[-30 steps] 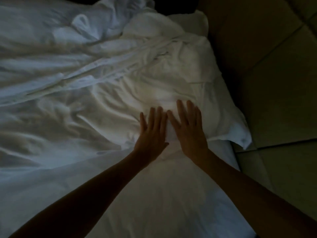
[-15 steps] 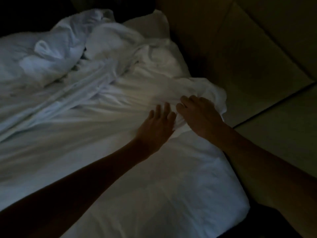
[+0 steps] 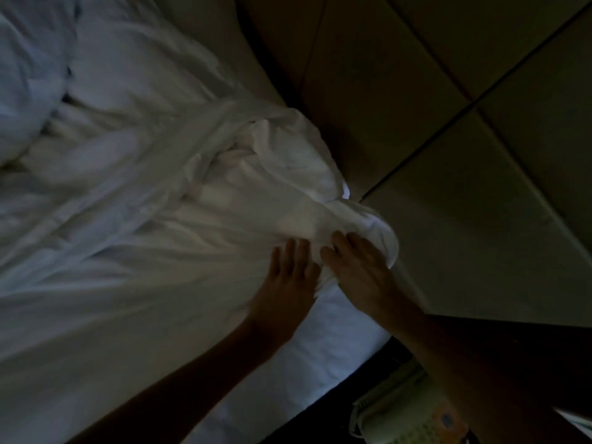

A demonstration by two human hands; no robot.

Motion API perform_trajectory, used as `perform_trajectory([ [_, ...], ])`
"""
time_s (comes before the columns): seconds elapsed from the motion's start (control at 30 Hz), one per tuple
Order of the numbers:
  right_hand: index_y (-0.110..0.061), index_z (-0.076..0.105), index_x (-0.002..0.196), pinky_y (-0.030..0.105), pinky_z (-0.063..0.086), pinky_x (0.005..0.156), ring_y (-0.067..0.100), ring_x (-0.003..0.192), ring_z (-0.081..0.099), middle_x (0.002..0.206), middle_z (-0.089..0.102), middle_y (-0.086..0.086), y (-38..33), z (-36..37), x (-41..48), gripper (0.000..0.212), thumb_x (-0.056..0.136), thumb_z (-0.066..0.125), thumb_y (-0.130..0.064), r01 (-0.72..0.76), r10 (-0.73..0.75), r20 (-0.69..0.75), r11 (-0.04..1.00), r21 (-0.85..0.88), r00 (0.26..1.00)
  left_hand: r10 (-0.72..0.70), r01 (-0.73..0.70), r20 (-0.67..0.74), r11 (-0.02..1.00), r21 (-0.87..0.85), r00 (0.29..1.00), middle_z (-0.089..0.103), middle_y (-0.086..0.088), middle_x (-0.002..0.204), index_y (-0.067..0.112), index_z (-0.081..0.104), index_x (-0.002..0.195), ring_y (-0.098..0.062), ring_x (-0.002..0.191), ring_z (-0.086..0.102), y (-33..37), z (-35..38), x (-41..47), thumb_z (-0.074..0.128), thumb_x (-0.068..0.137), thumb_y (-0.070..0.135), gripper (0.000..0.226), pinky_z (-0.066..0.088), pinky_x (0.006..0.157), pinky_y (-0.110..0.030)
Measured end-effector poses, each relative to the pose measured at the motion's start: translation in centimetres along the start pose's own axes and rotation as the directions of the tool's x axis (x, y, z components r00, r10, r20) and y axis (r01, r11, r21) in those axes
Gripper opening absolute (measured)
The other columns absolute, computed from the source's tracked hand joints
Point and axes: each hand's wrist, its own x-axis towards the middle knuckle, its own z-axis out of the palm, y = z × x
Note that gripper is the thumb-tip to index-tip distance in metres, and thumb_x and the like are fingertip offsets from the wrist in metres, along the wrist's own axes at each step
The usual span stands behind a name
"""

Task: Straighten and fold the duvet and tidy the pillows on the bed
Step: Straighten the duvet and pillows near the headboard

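The white duvet (image 3: 179, 200) lies crumpled across the bed, its bunched corner (image 3: 362, 216) up against the headboard. My left hand (image 3: 288, 280) rests flat on the duvet's edge with its fingers spread. Just to the right of it, my right hand (image 3: 360, 270) curls over the corner, and a fold of cloth is bunched between the two hands. A puffy white mass (image 3: 25, 91) at the upper left may be a pillow or more duvet; the dim light hides which.
The padded beige headboard (image 3: 448, 123) fills the upper right. The smooth bed sheet (image 3: 323, 354) shows below my hands. At the lower right, a pale telephone (image 3: 403, 411) sits on a dark bedside surface.
Both hands have pushed the duvet corner toward the headboard. My right hand went from flat to curled over the corner. The view has swung right, bringing in the telephone.
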Motion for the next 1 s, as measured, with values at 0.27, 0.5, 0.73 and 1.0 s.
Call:
perform_trajectory([
  [0.27,-0.009,0.070,0.084,0.042,0.058,0.065,0.034,0.078,0.067,0.089,0.067,0.015,-1.0,-0.4,1.4,0.035,0.050,0.073,-0.005,-0.103,0.086,0.111,0.983,0.152,0.990,0.042,-0.018,0.132,0.983,-0.180,0.990,0.056,-0.020,0.130,0.007,0.043,0.125,-0.037,0.116,0.057,-2.3,-2.2,0.1,0.065,0.068,0.040,0.069,0.052,0.090,-0.044],
  [0.5,-0.020,0.050,0.125,0.039,0.042,0.100,0.022,0.121,0.044,0.132,0.045,0.003,-1.8,-3.4,5.0,0.036,0.092,0.051,-0.034,-0.120,-0.085,0.496,0.923,0.367,0.864,-0.053,0.064,0.037,0.917,-0.394,0.998,0.067,0.003,0.104,0.019,0.048,0.119,-0.018,0.084,0.067,-7.7,-7.9,0.0,0.054,0.086,0.033,0.037,0.052,0.066,-0.027],
  [0.73,-0.013,0.057,0.113,0.040,0.051,0.084,0.028,0.103,0.056,0.113,0.059,0.010,-11.3,-5.9,18.0,0.028,0.088,0.048,-0.020,0.316,-0.261,-0.189,0.869,0.382,0.947,-0.391,0.353,-0.191,0.913,-0.207,0.900,0.061,-0.005,0.108,0.012,0.057,0.111,-0.027,0.096,0.053,-20.7,-6.9,-3.1,0.060,0.079,0.021,0.034,0.044,0.075,-0.039],
  [1.0,-0.020,0.027,0.150,0.057,0.014,0.114,0.039,0.146,0.010,0.159,0.011,0.020,-14.2,0.8,26.1,0.071,0.087,0.051,-0.042,0.242,-0.247,0.067,0.968,0.068,0.967,-0.694,0.697,0.073,0.715,-0.040,0.716,0.030,-0.022,0.151,0.008,0.031,0.144,-0.046,0.135,0.032,-28.7,-2.9,-9.3,0.038,0.079,0.068,0.089,0.030,0.105,-0.058],
])
